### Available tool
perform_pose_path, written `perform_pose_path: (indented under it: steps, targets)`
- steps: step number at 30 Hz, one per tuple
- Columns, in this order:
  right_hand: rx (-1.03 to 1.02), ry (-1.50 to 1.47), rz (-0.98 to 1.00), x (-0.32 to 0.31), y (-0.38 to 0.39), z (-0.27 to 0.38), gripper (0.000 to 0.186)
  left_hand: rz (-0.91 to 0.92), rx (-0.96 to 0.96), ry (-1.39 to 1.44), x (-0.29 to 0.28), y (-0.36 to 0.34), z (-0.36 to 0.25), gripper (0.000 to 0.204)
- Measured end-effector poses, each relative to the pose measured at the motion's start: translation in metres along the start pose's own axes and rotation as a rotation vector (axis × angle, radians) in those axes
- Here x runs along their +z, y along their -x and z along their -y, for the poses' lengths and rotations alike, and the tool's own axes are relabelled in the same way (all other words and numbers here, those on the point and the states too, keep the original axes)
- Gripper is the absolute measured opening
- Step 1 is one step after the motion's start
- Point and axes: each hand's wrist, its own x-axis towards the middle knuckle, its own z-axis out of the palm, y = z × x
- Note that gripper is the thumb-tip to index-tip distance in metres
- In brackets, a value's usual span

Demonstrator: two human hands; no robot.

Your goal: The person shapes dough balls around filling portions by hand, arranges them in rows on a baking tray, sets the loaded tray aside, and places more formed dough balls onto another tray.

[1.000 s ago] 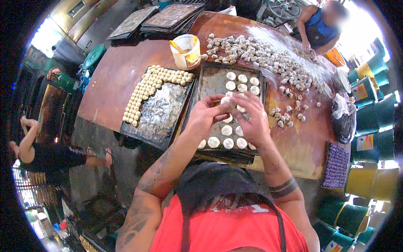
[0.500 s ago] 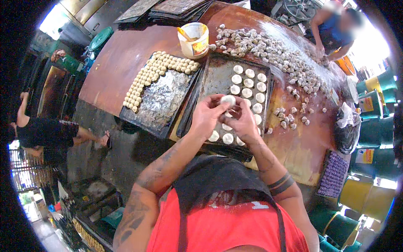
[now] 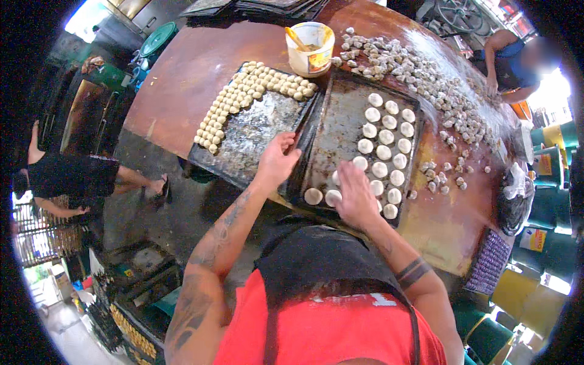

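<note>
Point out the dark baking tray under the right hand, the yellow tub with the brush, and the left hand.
Dark baking tray [image 3: 347, 131], head view, on its bare floured floor.
Yellow tub [image 3: 309, 58], head view, on its outer wall.
Left hand [image 3: 277, 163], head view, on its back.

A large rust-brown table [image 3: 201, 67] fills the upper middle of the frame, its top dusted white with flour toward the upper right, and below it a dark grey concrete floor [image 3: 164, 213] runs down the left. Strong daylight burns in at the upper left corner and at the right edge, where yellow and green plastic stools [image 3: 547, 146] are stacked, with more green and yellow ones [image 3: 517, 298] at the lower right. At the far left stands a metal grille [image 3: 36, 243], and at the lower left low crates [image 3: 121, 316] sit on the floor.
</note>
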Motion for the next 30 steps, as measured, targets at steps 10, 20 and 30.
perform_pose_path:
  steps: [10, 20, 30]
  targets:
    - [0.356, -0.072, -0.507, -0.01, 0.053, -0.165, 0.049, -0.298, 0.459, -1.16, -0.162, -0.13, 0.047, 0.02]
    - [0.711, -0.383, -0.619, -0.01, 0.074, -0.15, 0.03, -0.046, -0.003, -0.561, -0.115, -0.144, 0.021, 0.028]
    - [-0.07, -0.505, -0.464, -0.064, -0.029, 0.03, 0.024, 0.339, -0.343, 0.302, 0.055, 0.033, -0.091, 0.033]
